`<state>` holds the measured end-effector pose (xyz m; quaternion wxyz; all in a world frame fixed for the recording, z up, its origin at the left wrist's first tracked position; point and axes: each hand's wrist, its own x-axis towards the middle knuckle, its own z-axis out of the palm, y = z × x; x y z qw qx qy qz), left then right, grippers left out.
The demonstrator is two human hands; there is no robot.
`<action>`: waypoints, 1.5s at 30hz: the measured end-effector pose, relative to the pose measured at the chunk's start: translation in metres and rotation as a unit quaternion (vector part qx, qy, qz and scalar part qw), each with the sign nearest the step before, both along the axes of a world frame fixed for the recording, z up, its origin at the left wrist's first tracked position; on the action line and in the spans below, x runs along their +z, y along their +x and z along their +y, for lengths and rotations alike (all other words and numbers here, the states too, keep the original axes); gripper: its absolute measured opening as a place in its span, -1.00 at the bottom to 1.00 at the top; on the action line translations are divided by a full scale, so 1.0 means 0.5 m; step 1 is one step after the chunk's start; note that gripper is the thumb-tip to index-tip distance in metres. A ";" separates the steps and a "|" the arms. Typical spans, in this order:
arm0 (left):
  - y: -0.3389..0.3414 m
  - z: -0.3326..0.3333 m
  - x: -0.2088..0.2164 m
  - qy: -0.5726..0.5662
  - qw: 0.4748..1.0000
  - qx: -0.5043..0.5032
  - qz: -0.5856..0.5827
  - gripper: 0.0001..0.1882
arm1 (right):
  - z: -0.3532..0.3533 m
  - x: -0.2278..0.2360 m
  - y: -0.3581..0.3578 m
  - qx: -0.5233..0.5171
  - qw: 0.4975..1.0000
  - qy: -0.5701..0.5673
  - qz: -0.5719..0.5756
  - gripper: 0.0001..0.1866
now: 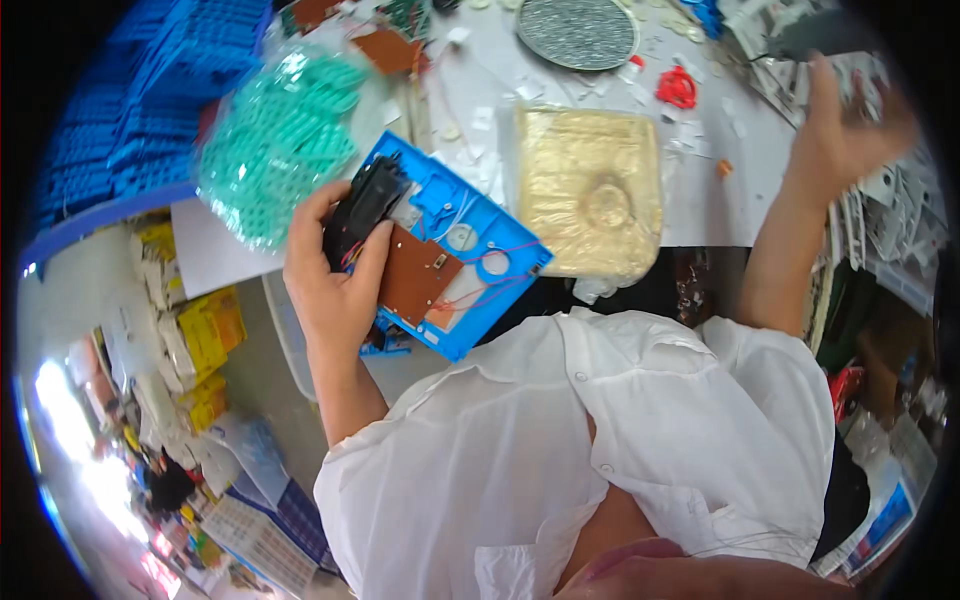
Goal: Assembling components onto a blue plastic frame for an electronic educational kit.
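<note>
I take the plastic-wrapped yellowish slab (pixel 590 165) on the white worktop (pixel 735 215) as my landmark. The blue plastic housing (pixel 482 318) is just left of it, tilted, one corner near the slab's lower left edge. My left hand (pixel 335 270) is closed on that housing at the side away from the slab, thumb over the black module (pixel 372 200) and fingers wrapped round the outer edge. Inside the housing I see a brown circuit board (pixel 415 275) with thin red wires (pixel 480 292).

My right hand (pixel 850 135) is well to the slab's right, thumb wide apart from the fingers and nothing visibly gripped; it is near some whitish plastic parts (pixel 880 200), but blur keeps me from telling whether the fingertips touch any.

Left of the slab, past the housing, lies a clear bag of green lattice pieces (pixel 285 140). Beyond the slab I see a round grey disc (pixel 578 33); to its upper right, a red tangled bundle (pixel 676 88).
</note>
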<state>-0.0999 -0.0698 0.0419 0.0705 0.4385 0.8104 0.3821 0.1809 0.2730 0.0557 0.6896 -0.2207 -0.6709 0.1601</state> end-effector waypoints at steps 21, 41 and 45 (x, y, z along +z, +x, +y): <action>-0.109 -0.762 -0.611 -0.539 0.812 0.224 0.018 -0.35 | 0.082 -0.020 -0.076 0.262 0.904 -0.331 -0.066 -0.05; 0.037 -0.069 -0.048 -0.176 0.949 -0.242 -0.099 -0.82 | 0.350 -0.239 -0.538 -0.050 0.859 -0.080 -0.504 -0.51; 0.043 -0.100 -0.075 -0.186 0.950 -0.200 -0.149 -0.81 | 0.415 -0.252 -0.530 -0.221 0.825 -0.079 -0.515 -0.60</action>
